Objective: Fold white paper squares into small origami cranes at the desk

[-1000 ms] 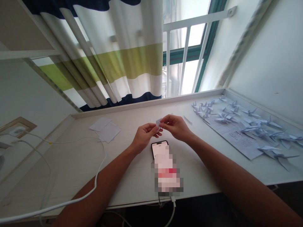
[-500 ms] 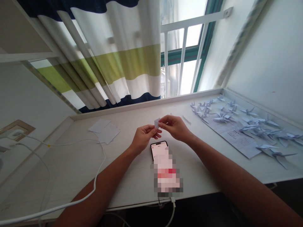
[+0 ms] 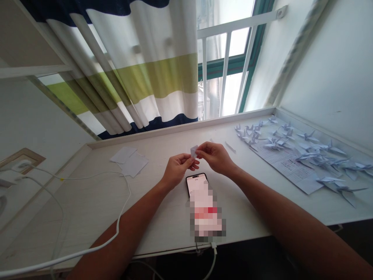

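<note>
A small folded piece of white paper (image 3: 194,151) is held up between both hands above the white desk (image 3: 163,217). My left hand (image 3: 176,169) pinches its lower left side between thumb and fingers. From the right, my right hand (image 3: 215,156) grips the paper's other edge with thumb and forefinger. The fingers hide part of the folds. Just below the hands lies a phone (image 3: 201,202) with its screen lit, partly blurred, and a white cable plugged into its near end.
Several folded paper cranes (image 3: 276,142) cover the right of the desk, some on a printed sheet (image 3: 297,177). Loose white paper squares (image 3: 134,163) lie at the left. A white cable (image 3: 128,194) loops over my left forearm. Paper strips (image 3: 230,147) lie beyond my right hand.
Both hands stay almost in place, still pinching the folded paper. The whole view has shifted very slightly.
</note>
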The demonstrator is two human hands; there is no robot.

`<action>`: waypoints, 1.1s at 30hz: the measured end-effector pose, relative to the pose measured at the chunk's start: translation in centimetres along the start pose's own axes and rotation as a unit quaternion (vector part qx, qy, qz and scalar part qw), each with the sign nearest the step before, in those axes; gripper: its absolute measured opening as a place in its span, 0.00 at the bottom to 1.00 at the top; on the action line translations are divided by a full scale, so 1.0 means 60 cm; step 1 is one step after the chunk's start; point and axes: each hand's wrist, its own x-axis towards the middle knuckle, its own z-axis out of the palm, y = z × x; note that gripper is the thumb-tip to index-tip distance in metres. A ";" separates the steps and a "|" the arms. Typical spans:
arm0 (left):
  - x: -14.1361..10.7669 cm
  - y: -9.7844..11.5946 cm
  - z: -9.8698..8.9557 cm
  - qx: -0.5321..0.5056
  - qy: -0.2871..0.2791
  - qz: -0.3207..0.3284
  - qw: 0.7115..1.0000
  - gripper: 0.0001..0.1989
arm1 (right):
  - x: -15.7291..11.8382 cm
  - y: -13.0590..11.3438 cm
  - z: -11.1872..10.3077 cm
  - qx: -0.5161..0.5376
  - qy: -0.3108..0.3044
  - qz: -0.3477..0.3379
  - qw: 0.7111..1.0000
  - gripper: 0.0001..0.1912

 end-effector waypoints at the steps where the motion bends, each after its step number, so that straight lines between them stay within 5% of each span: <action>1: -0.001 0.001 0.000 0.003 -0.001 0.002 1.000 0.18 | 0.000 -0.001 0.000 0.003 0.001 0.001 1.000 0.08; 33: 0.002 -0.003 -0.009 -0.041 -0.031 -0.034 0.998 0.19 | -0.001 -0.001 0.001 0.003 0.006 -0.013 1.000 0.08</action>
